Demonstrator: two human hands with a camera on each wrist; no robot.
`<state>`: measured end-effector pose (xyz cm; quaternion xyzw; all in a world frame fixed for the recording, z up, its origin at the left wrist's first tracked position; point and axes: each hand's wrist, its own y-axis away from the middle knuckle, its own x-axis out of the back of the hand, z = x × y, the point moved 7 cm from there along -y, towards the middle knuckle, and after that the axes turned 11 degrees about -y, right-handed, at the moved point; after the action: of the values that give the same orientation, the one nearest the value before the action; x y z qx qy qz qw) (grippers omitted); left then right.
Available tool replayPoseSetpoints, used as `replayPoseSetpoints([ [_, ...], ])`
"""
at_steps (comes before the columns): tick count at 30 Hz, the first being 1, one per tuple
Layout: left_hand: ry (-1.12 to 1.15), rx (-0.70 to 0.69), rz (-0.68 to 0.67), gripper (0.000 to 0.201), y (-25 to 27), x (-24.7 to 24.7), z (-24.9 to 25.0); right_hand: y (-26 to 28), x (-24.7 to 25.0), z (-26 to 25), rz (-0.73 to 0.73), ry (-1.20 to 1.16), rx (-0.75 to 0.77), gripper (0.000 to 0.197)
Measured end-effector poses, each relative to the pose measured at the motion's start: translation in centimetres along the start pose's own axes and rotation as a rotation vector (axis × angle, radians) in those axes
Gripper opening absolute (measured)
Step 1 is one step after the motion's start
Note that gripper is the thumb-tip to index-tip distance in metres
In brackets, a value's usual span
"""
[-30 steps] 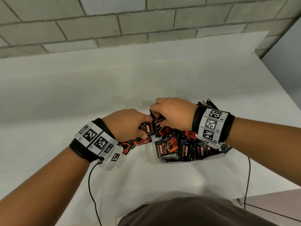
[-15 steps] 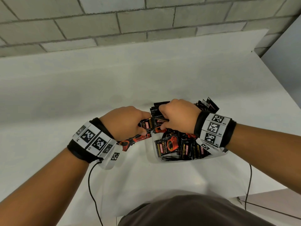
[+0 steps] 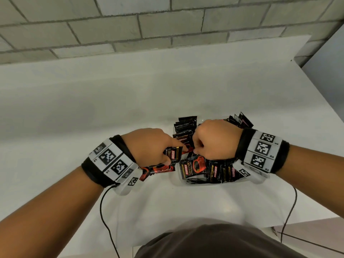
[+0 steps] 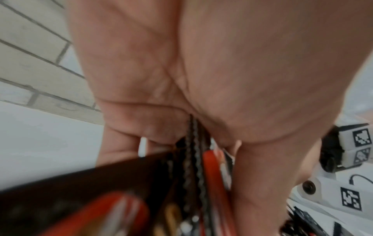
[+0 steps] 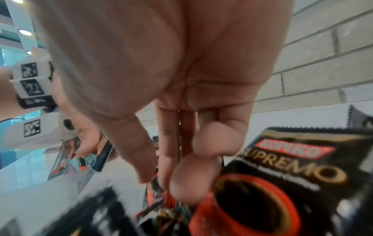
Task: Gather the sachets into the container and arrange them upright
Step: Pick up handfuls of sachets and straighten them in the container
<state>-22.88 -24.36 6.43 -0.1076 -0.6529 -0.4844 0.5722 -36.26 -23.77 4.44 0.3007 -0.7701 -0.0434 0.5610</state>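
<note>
The front sachet (image 3: 193,167) in the container reads "KOPIKO SUPREMO". "KOPIKO" is also printed on neighbouring sachets (image 3: 214,172). The right wristband (image 3: 264,151) tags read "R3", "R4", "R5".

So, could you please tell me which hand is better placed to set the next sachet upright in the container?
Probably the right hand: it is over the container, while the left hand grips spare sachets beside it.

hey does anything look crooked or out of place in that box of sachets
Yes. Inside the container, the front sachets lean at mixed angles, not upright. The left hand grips a bundle outside it.
</note>
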Motion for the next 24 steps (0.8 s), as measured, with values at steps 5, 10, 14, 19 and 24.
replayPoseSetpoints([
  [5,-0.125,0.004,-0.094,0.066,-0.7,-0.7,1.2,0.6,-3.0,0.7,-0.159,0.094,0.027,0.043],
  [10,-0.173,0.023,-0.163,0.072,-1.3,-0.7,1.2,0.7,-3.4,0.7,-0.231,0.097,0.065,0.048],
  [14,-0.251,0.053,-0.168,0.072,-1.4,-0.1,0.9,0.9,-3.2,0.7,-0.271,0.089,0.092,0.052],
  [19,-0.272,0.065,-0.182,0.070,-1.2,-0.1,0.9,0.6,-2.3,0.8,-0.215,0.012,0.078,0.042],
  [24,-0.245,0.037,-0.179,0.058,-0.9,-0.6,1.1,0.0,-3.2,0.2,-0.245,0.040,0.093,0.045],
])
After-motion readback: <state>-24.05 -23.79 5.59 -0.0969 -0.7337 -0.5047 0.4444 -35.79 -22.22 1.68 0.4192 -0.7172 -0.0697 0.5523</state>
